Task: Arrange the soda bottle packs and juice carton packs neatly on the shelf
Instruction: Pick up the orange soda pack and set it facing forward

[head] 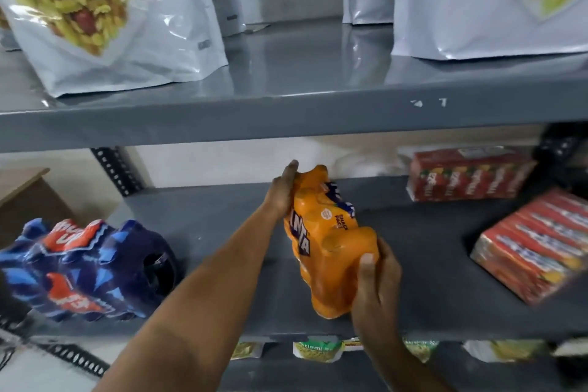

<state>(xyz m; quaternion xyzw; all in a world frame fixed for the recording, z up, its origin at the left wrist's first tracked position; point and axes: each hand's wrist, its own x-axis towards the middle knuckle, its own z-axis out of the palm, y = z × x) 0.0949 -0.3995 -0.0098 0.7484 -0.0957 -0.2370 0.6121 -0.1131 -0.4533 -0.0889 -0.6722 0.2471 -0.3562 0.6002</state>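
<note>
Orange soda pack [331,245] lying mid-shelf [429,264], clasped endwise: left hand [281,192] pressed against its far end, right hand [377,283] gripping its end at the front edge.

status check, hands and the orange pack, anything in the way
Left hand and right hand both gripping the orange soda pack on the middle shelf. Shelf space around it bare, nothing blocking.

Orange soda pack [331,242] gripped at both ends, lying on shelf [429,264]; blue pack [86,267] left, red juice packs [534,251] right
</note>
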